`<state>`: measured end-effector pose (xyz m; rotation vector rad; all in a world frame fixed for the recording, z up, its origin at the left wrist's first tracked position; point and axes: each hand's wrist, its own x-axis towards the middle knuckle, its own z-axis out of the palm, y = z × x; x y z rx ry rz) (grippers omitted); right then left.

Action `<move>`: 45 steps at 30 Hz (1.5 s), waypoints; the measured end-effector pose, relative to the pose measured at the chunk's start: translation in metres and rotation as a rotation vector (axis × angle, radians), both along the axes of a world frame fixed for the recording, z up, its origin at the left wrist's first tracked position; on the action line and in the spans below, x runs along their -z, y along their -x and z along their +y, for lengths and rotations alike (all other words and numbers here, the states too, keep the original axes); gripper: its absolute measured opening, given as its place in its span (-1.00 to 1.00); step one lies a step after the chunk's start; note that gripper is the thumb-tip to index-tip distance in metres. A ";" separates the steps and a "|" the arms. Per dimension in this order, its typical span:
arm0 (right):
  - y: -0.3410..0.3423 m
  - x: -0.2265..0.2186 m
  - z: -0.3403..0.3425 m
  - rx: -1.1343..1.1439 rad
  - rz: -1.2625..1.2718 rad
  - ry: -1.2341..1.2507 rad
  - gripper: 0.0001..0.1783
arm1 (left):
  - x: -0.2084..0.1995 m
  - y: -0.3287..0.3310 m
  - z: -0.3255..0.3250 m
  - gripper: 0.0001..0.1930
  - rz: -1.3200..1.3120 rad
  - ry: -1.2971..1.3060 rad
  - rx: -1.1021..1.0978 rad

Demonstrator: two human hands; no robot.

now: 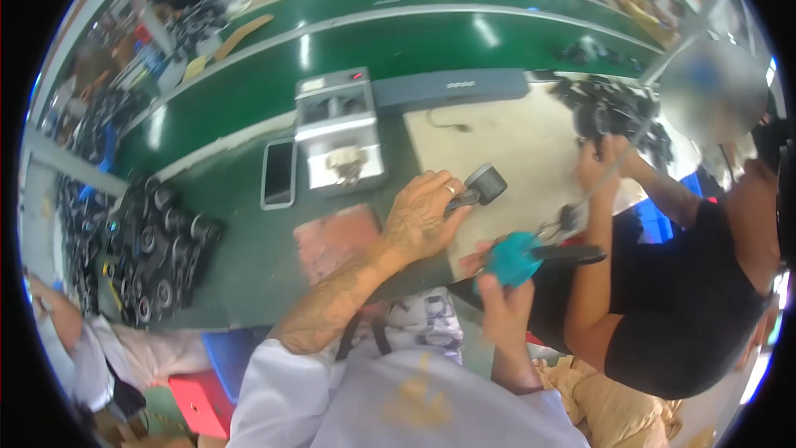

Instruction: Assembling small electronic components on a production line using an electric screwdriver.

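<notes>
In my left hand (424, 214) is a black part with a short, round, grey-sided head (487, 183) that sticks out past the fingertips. The fingers are closed around its narrower end. My right hand (503, 303), lower and nearer my body, is wrapped round a teal-and-black tool (514, 259), whose dark end points right. Motion blurs this tool, and its exact kind is not clear. The two hands are apart, over the front edge of the bench. A reddish flat pad (336, 241) lies beside my left forearm.
A phone (279, 172) and a grey-white box-like device (338, 129) stand behind the pad. Black parts are heaped at left (157, 253). A long grey bar (452, 89) lies at the back. At right, a co-worker's hands (601, 158) handle black parts above a pale board (497, 137).
</notes>
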<state>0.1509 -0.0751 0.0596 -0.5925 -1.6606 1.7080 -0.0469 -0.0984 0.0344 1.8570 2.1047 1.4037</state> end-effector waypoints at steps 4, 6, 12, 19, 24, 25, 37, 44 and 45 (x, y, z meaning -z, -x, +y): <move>0.035 0.006 0.002 -0.032 0.150 0.093 -0.44 | -0.013 0.020 -0.087 -0.74 -0.002 0.193 -0.141; 0.057 0.003 -0.006 -0.042 0.204 0.110 -0.39 | -0.008 0.027 -0.114 -0.74 0.038 0.181 -0.196; 0.114 -0.009 -0.022 -0.169 0.349 0.167 -0.15 | 0.017 0.035 -0.151 -0.73 0.081 0.176 -0.224; 0.152 0.001 -0.035 -0.205 0.356 -0.006 -0.11 | 0.025 0.036 -0.157 -0.72 0.075 0.126 -0.214; 0.160 -0.001 -0.036 -0.220 0.356 -0.015 -0.10 | 0.032 0.040 -0.157 -0.72 0.030 0.094 -0.171; 0.163 -0.002 -0.034 -0.233 0.367 -0.007 -0.10 | 0.031 0.042 -0.155 -0.72 0.033 0.084 -0.178; 0.248 -0.008 -0.017 -0.201 0.396 -0.228 -0.26 | 0.034 0.058 -0.161 -0.60 0.090 0.163 -0.171; 0.261 0.022 -0.010 -0.271 0.448 -0.256 -0.46 | 0.036 0.057 -0.158 -0.52 0.089 0.166 -0.197; 0.259 0.023 -0.008 -0.273 0.455 -0.263 -0.49 | 0.035 0.056 -0.157 -0.52 0.079 0.177 -0.194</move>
